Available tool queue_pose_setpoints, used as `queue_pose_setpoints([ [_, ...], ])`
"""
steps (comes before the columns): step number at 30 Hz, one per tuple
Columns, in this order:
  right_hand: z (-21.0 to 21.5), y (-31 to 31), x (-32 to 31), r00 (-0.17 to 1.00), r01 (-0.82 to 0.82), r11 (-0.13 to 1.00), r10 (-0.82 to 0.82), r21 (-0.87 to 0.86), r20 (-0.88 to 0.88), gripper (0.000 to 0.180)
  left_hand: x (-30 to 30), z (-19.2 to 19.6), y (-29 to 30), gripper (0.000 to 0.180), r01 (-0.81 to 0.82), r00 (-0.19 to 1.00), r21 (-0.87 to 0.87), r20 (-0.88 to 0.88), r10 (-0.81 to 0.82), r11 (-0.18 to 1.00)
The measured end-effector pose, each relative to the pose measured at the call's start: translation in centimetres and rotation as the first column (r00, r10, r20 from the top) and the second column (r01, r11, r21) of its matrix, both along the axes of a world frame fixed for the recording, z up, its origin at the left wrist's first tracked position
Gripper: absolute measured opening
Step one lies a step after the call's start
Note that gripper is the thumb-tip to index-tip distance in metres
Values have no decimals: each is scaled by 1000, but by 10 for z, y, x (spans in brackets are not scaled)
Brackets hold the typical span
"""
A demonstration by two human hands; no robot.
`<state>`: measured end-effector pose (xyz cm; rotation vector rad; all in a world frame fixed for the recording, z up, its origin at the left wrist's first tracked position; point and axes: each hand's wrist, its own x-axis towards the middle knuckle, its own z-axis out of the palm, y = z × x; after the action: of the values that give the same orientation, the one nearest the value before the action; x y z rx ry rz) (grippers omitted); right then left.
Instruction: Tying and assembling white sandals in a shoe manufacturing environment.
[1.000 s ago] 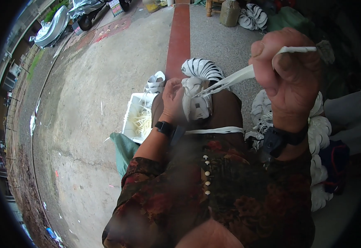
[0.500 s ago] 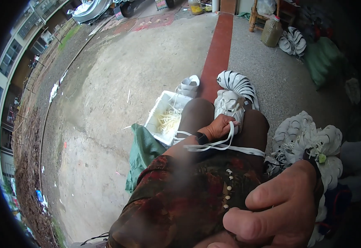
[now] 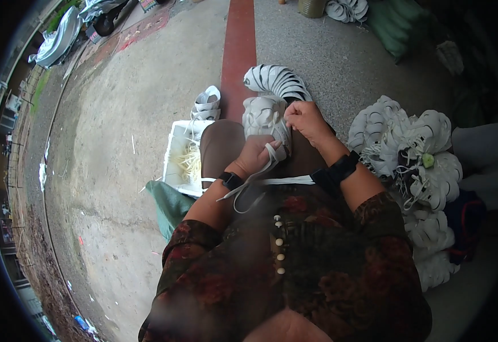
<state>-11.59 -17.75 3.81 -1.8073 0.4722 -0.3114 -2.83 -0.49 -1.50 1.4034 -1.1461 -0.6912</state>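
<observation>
On the person's lap, the left hand (image 3: 255, 155) curls around a flat white strap (image 3: 271, 153), its fingers pinching it where it loops under a white shoe upper (image 3: 263, 117) resting on the knees. The right hand (image 3: 306, 119) presses closed fingers onto the upper's far edge. Left of the knee, a white rectangular box (image 3: 176, 162) of pale strips sits on the concrete floor (image 3: 118, 114). To the right lies a heap of white uppers (image 3: 414, 148); beyond the knees, a fanned stack (image 3: 277, 81) on a red painted stripe (image 3: 238, 45).

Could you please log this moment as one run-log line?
left hand: holds white lace | right hand: on white shoe | shoe on lap
</observation>
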Motion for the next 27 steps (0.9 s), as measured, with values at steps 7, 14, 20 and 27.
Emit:
queue_pose_setpoints([
  [7,-67,27,32,967,246,914,-254,-322,18,17,-3,6,7,31,3,999,-44,51,-1,999],
  [14,-69,23,33,984,174,983,-172,-51,44,17,-1,12,4,28,16,997,27,71,-18,1000],
  [20,-50,16,17,995,-68,852,19,519,98,7,-2,10,5,30,-9,1000,-17,6,9,1000],
  [27,-60,9,20,995,71,992,-62,-103,82,11,-3,11,4,32,1,998,-2,55,-1,1000],
])
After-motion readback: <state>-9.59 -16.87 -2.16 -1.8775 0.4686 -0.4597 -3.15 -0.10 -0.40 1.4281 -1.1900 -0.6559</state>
